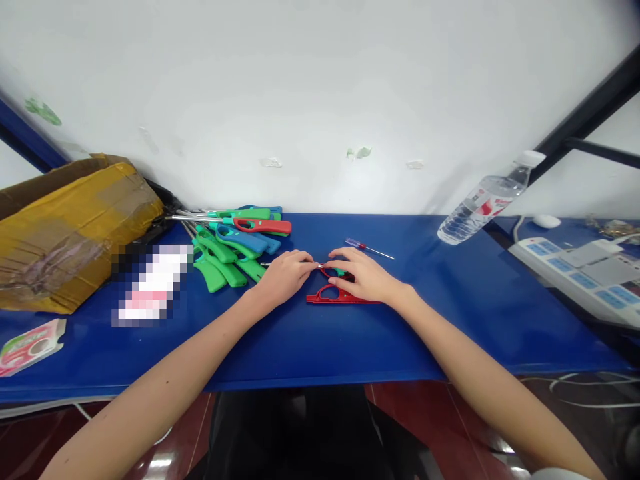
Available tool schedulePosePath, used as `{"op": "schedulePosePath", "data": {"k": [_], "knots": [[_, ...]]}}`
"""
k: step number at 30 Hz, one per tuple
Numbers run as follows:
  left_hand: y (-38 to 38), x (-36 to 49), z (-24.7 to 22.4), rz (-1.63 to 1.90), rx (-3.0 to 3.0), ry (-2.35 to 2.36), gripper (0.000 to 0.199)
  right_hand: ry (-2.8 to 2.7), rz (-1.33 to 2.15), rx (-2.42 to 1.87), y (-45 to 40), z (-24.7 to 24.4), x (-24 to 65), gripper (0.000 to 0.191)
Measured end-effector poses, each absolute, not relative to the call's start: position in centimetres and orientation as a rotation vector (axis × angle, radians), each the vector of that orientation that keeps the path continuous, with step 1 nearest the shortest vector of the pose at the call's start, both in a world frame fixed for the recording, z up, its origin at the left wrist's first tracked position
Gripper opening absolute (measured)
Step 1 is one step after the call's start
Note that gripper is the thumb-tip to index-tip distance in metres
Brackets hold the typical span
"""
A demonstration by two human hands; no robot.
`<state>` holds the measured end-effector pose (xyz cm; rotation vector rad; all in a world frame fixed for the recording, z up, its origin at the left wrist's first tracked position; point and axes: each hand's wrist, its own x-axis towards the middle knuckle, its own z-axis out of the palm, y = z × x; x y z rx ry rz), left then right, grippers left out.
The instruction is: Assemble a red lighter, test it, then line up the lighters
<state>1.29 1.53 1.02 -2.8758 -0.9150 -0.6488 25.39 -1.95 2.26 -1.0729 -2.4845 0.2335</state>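
Observation:
Midway along the blue table, my left hand (286, 275) is closed in a pinch at the front end of an opened red gas lighter (326, 272). A bit of its metal rod (265, 264) pokes out left of that hand, and a tiny pale part shows at the fingertips. My right hand (369, 275) curls over the lighter's handle, its index finger meeting the left fingertips. A green trigger (342, 273) shows under the right fingers. Just below lies a loose red handle shell (325, 298), partly covered by the right hand. Much of the opened lighter is hidden.
A pile of green, blue and red gas lighters (227, 250) lies left. Behind my right hand rests a screwdriver (367, 248). A water bottle (483, 203) and a power strip (575, 273) are at right; a taped cardboard box (75, 233) stands far left.

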Motion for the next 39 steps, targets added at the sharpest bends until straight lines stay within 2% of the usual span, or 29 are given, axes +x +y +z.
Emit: {"op": "schedulePosePath", "data": {"k": [15,39], "knots": [[1.41,1.4,0.96,-0.657,-2.884,-0.906,0.027,-2.481,0.188,-1.07,-2.11,2.57,25.04,0.029],[1.39,1.37,1.06,-0.607,-2.824,-0.916,0.025,-2.469,0.184,-1.078,-2.11,3.0,25.44,0.035]]}}
